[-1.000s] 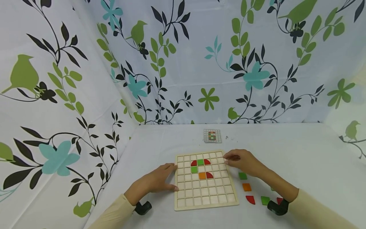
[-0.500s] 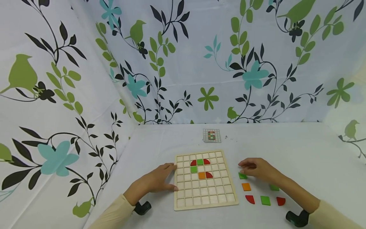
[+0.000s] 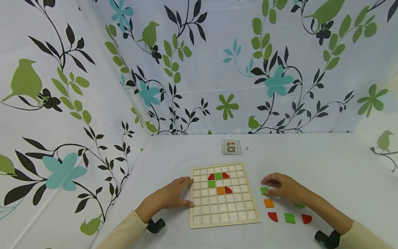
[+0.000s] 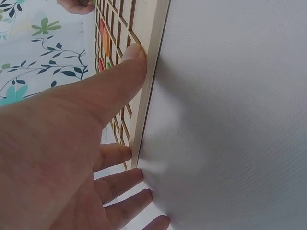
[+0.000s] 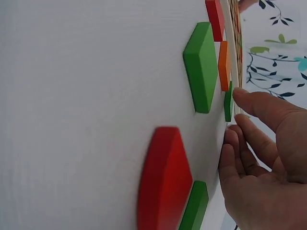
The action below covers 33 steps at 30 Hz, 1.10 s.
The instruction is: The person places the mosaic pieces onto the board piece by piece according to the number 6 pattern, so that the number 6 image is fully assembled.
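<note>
My left hand (image 3: 174,195) rests along the left edge of a wooden grid board (image 3: 224,217). In the left wrist view its thumb lies on the frame and its straight fingers spread past the edge. My right hand (image 3: 284,186) is at a green square tile (image 3: 263,190) lying flat right of the board. Its thumb touches or nearly touches that tile, while the index finger stands apart beyond it; the other fingers bend loosely. On the board sit red quarter-round tiles, two green squares (image 3: 211,183) and an orange square (image 3: 220,190).
More loose tiles lie nearby: an orange square (image 3: 268,203), a red quarter-round (image 3: 273,217), a green square (image 3: 290,218), another red piece (image 3: 306,219), and a green one (image 3: 300,205) partly behind the right forearm. A small patterned card (image 3: 231,147) lies behind the board.
My right hand has left the board's right edge and moved right and toward me to the green tile, its thumb now lower at that tile. The left hand has stayed put.
</note>
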### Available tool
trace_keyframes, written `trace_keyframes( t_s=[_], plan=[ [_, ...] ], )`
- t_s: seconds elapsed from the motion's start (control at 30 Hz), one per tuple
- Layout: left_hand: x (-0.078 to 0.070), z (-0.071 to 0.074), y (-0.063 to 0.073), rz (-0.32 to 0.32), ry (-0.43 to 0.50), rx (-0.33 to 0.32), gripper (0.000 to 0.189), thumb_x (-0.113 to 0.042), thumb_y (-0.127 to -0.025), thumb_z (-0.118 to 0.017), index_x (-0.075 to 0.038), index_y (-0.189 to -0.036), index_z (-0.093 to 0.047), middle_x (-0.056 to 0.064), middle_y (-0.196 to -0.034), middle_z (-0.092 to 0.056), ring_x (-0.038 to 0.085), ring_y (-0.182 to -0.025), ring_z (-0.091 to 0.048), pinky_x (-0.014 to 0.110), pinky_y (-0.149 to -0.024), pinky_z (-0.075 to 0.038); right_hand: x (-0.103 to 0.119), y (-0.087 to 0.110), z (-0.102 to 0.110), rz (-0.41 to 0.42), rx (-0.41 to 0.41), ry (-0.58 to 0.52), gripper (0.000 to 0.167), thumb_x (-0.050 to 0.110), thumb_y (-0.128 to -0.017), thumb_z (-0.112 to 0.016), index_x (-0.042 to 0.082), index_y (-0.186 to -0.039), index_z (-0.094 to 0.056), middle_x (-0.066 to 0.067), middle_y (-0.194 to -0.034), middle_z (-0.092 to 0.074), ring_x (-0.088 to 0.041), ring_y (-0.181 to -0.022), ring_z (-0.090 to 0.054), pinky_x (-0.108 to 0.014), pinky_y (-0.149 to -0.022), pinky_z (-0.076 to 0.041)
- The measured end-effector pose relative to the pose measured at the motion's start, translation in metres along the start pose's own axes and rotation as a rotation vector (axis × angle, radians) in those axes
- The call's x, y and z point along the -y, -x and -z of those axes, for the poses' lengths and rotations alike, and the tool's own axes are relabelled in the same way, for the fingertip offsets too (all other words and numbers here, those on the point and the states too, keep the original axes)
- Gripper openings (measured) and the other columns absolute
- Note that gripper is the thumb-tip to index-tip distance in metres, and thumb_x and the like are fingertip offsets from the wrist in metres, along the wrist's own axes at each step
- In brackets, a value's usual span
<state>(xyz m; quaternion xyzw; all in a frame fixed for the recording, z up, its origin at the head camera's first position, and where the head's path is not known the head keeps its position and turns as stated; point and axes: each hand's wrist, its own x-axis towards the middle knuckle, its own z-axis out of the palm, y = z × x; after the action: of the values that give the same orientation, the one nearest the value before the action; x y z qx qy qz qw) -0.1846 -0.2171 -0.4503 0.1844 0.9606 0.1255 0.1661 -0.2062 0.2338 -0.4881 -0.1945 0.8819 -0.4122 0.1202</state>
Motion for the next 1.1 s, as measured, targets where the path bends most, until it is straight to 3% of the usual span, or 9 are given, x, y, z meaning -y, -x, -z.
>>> trace_keyframes(
  t_s=[0.4,0.73,0.97,1.1],
  plan=[
    [-0.001,0.003,0.002,-0.006,0.013,-0.003,0.095,-0.056,-0.088,-0.082,-0.011,-0.162,-0.041,0.016,-0.167,-0.038,0.038,-0.155,-0.036,0.055,-0.123,-0.039,-0.001,-0.001,0.004,0.123,0.015,0.143,0.035,0.028,-0.092,-0.084,0.017,-0.122,-0.072,0.008,-0.119,-0.067,-0.009,-0.108,-0.061,-0.022,-0.097,-0.055],
    [0.001,0.001,0.001,-0.011,0.012,0.001,0.096,-0.058,-0.089,-0.081,-0.012,-0.162,-0.040,0.015,-0.168,-0.037,0.037,-0.155,-0.036,0.055,-0.123,-0.038,0.006,-0.001,0.004,0.163,0.011,0.196,0.026,0.023,-0.095,-0.081,0.017,-0.119,-0.074,0.010,-0.114,-0.067,-0.008,-0.102,-0.061,-0.023,-0.092,-0.057],
    [0.004,-0.001,-0.001,-0.014,0.009,0.004,0.097,-0.059,-0.088,-0.080,-0.013,-0.163,-0.039,0.014,-0.169,-0.036,0.037,-0.156,-0.034,0.055,-0.124,-0.036,0.012,-0.004,0.001,0.110,-0.005,0.202,0.027,0.023,-0.094,-0.082,0.017,-0.120,-0.074,0.010,-0.113,-0.067,-0.010,-0.103,-0.061,-0.023,-0.091,-0.057],
    [0.005,-0.002,-0.001,-0.012,0.015,0.005,0.097,-0.059,-0.089,-0.080,-0.014,-0.163,-0.039,0.014,-0.169,-0.036,0.036,-0.156,-0.034,0.055,-0.124,-0.037,0.018,-0.008,-0.001,0.081,-0.018,0.208,0.027,0.020,-0.094,-0.082,0.018,-0.119,-0.074,0.010,-0.113,-0.067,-0.012,-0.105,-0.062,-0.029,-0.095,-0.059]
  ],
)
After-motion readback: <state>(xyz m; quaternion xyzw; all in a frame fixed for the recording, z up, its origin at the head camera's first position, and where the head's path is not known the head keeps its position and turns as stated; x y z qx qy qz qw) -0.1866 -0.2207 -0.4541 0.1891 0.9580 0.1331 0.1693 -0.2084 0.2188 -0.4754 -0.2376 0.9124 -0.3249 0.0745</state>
